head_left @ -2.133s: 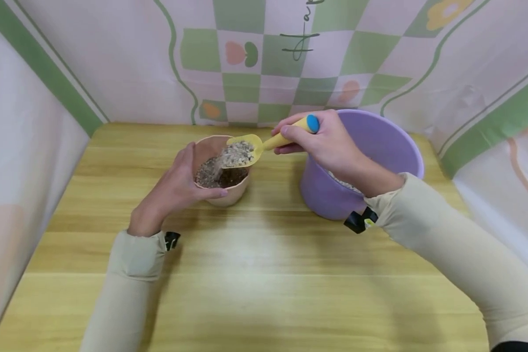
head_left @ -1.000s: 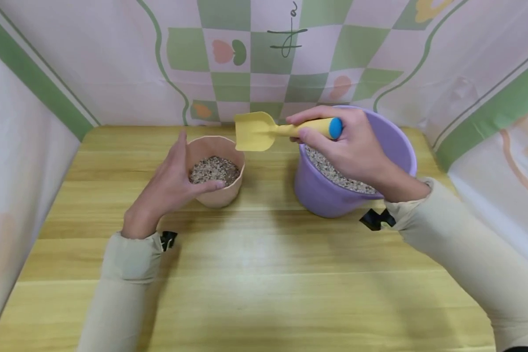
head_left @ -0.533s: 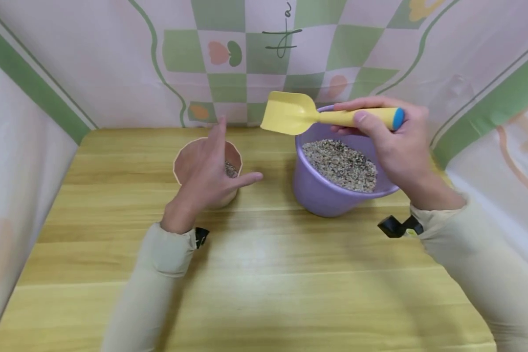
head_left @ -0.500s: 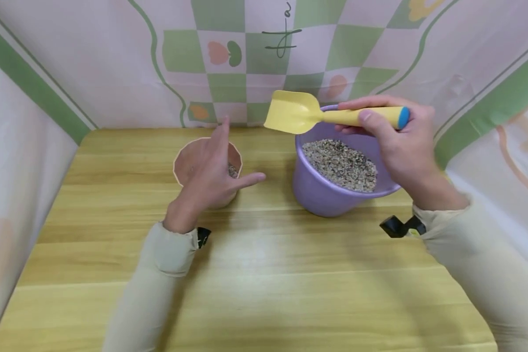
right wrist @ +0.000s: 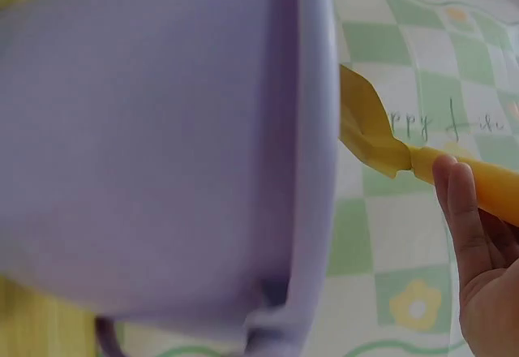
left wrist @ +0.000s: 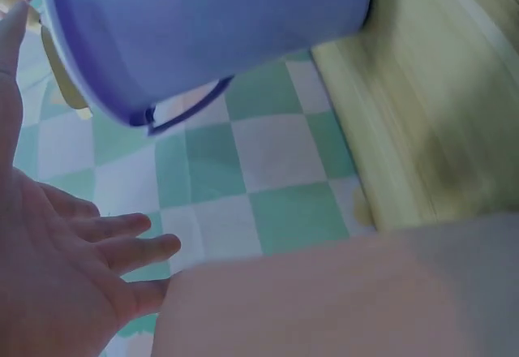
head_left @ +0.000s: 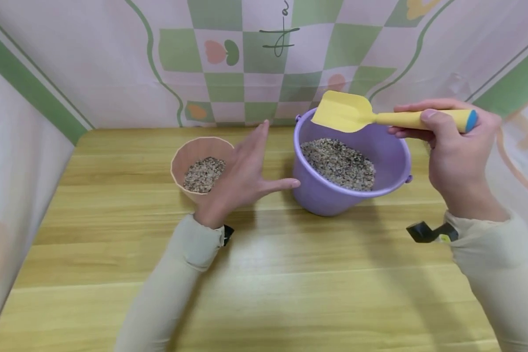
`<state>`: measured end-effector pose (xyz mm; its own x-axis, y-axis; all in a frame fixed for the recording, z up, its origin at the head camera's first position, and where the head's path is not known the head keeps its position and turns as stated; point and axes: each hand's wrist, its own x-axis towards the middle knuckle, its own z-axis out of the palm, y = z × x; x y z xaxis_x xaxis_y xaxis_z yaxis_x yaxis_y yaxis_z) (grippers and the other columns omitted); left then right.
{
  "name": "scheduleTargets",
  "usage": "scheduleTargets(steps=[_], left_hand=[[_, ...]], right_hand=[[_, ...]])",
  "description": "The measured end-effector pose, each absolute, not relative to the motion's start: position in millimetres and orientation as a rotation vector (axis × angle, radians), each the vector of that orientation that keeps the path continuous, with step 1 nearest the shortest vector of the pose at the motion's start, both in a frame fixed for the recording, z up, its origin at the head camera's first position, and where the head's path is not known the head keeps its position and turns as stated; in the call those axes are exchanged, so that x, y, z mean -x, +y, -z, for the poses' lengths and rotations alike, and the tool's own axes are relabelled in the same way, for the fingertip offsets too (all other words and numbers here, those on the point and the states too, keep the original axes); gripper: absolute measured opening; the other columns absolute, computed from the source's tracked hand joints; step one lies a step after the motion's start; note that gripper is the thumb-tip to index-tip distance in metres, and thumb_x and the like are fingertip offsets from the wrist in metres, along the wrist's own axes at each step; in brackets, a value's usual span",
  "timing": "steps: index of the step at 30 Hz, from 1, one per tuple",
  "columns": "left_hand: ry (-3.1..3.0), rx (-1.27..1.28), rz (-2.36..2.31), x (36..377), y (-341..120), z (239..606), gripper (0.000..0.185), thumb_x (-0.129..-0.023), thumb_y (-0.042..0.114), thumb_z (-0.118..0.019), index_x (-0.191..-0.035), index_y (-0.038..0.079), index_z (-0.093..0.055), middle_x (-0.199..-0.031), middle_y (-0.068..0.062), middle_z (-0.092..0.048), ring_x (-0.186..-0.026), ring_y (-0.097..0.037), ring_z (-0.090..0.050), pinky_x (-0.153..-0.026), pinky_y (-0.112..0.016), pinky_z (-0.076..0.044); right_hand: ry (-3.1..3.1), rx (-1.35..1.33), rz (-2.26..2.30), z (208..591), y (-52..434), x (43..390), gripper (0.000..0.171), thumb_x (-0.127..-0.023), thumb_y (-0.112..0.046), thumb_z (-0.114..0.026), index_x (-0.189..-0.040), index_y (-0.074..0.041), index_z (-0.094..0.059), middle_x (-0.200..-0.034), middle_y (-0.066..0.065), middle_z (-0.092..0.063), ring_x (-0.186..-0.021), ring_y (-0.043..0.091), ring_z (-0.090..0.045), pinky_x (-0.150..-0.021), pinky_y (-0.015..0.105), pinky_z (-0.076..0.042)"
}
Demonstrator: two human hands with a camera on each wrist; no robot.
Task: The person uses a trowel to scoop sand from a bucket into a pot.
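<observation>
A small pink pot partly filled with gritty soil stands on the wooden table. Right of it is a purple bucket holding more of the same mix. My left hand hovers between pot and bucket with fingers spread, holding nothing. My right hand grips the handle of a yellow trowel with a blue end cap. Its empty blade is level above the bucket's far rim.
Checked pink and green cloth walls close in the table at the back and on both sides. Bare wood stretches from the containers to the near edge.
The trowel emptied its soil into the pink pot, then travelled right and up to the bucket. My left hand let go of the pot and moved right, fingers spread.
</observation>
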<state>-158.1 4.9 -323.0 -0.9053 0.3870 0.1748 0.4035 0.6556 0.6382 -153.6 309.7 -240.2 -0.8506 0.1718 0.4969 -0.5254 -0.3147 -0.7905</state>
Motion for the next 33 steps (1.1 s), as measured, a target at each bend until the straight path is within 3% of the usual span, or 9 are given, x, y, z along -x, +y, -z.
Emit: scheduleTargets(steps=[4, 10, 18, 28, 33], left_hand=[[-2.878, 0.707, 1.023, 160, 16, 324, 0.126, -0.07, 0.086, -0.06, -0.158, 0.03, 0.012, -0.164, 0.011, 0.009, -0.152, -0.014, -0.002, -0.122, -0.048, -0.01], [-2.88, 0.771, 1.014, 164, 34, 323, 0.129, -0.067, 0.088, -0.06, -0.159, 0.03, 0.01, -0.166, 0.008, 0.006, -0.15, -0.006, 0.004, -0.122, -0.05, -0.009], [-2.869, 0.815, 1.037, 169, 47, 324, 0.134, -0.064, 0.088, -0.064, -0.159, 0.031, 0.012, -0.167, 0.001, 0.002, -0.151, -0.011, -0.002, -0.121, -0.052, -0.015], [-2.868, 0.841, 0.985, 173, 55, 324, 0.139, -0.062, 0.089, -0.063, -0.159, 0.023, 0.013, -0.165, 0.003, 0.012, -0.151, -0.012, -0.002, -0.121, -0.048, -0.016], [-2.892, 0.833, 0.958, 174, 57, 320, 0.144, -0.06, 0.088, -0.067, -0.159, 0.019, 0.013, -0.164, 0.001, 0.017, -0.152, -0.016, -0.005, -0.121, -0.048, -0.015]], right_hand=[[-1.482, -0.397, -2.242, 243, 319, 152, 0.015, -0.086, 0.023, -0.048, -0.091, 0.033, -0.057, -0.083, 0.036, -0.068, -0.063, 0.039, -0.07, -0.058, 0.042, -0.06], [-1.544, -0.399, -2.165, 251, 329, 152, 0.014, -0.086, 0.022, -0.051, -0.09, 0.034, -0.057, -0.082, 0.034, -0.068, -0.065, 0.037, -0.072, -0.057, 0.039, -0.06], [-1.803, -0.356, -2.08, 257, 345, 155, 0.014, -0.088, 0.016, -0.059, -0.094, 0.029, -0.063, -0.084, 0.026, -0.072, -0.068, 0.03, -0.073, -0.06, 0.035, -0.059], [-2.139, -0.22, -1.919, 258, 357, 154, 0.013, -0.089, 0.008, -0.064, -0.096, 0.018, -0.07, -0.084, 0.015, -0.075, -0.067, 0.021, -0.073, -0.062, 0.028, -0.059], [-2.428, -0.2, -1.538, 257, 359, 156, 0.013, -0.091, 0.001, -0.063, -0.089, 0.008, -0.074, -0.077, 0.001, -0.076, -0.06, 0.011, -0.072, -0.043, 0.013, -0.047]])
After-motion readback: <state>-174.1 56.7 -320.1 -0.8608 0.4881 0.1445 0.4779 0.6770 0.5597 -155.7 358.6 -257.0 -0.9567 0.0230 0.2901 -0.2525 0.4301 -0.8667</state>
